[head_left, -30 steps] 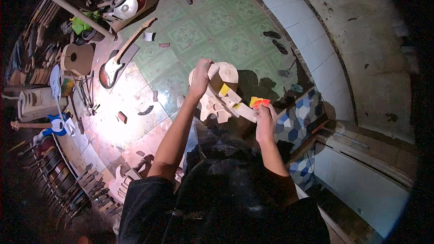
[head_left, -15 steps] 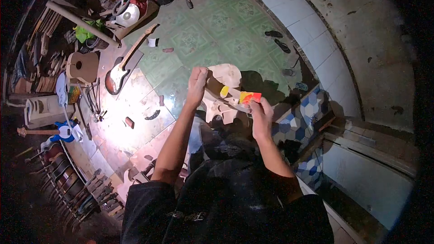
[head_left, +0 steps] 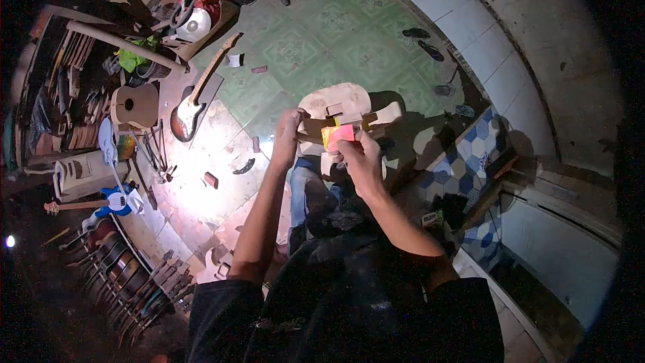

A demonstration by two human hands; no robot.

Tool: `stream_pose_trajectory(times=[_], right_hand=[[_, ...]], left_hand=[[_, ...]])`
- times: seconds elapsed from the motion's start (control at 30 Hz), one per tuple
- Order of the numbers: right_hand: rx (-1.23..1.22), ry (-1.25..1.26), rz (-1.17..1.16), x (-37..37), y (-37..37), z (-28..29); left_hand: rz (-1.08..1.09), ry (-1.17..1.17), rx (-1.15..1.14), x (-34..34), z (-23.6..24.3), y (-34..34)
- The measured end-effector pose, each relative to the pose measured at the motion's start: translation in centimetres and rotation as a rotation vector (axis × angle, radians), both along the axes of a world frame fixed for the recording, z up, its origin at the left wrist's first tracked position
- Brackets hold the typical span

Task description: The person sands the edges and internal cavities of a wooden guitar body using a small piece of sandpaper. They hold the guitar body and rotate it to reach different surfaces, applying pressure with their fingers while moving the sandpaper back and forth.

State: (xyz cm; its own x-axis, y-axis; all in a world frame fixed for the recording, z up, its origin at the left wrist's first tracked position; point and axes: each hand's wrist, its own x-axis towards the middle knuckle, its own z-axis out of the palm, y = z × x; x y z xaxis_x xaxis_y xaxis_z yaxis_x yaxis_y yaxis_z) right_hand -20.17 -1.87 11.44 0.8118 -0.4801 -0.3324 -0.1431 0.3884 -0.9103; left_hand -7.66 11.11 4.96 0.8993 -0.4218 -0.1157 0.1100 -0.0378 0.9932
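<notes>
A pale, unpainted electric guitar body (head_left: pixel 346 96) with cut-out cavities lies below my hands, above my knees. My left hand (head_left: pixel 287 138) is closed on the end of a narrow wooden piece (head_left: pixel 310 136) held over the body. Pinched in my right hand (head_left: pixel 363 161) is a small flat red-and-yellow piece (head_left: pixel 337 136), whose kind I cannot make out. It overlaps the wooden piece's right end, and whether they touch is unclear. A bit of yellow shows just above it. My fingers hide part of both things.
On the floor at left lie a sunburst electric guitar (head_left: pixel 188 117), an acoustic guitar body (head_left: pixel 134 104) and a blue guitar (head_left: pixel 115 200). Several dark guitars stand in a row (head_left: pixel 121 265) at lower left. Sandals (head_left: pixel 430 49) lie at upper right, beside a tiled ledge (head_left: pixel 470 33).
My right hand has moved left with the red-and-yellow piece, closer to my left hand. The whole view has shifted slightly, and more of the guitar body's right side shows.
</notes>
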Motion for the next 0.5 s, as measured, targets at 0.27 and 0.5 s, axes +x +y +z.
stream_pose_trajectory(times=[0.27,0.5], right_hand=[[-0.027,0.055,0.047,0.0,0.9,0.6],[-0.120,-0.016,-0.101,0.5,2.7,-2.7]], left_hand=[[0.001,0.177,-0.016,-2.0,2.4,0.0],[0.059,0.207,-0.055,-2.3,1.6,0.5]])
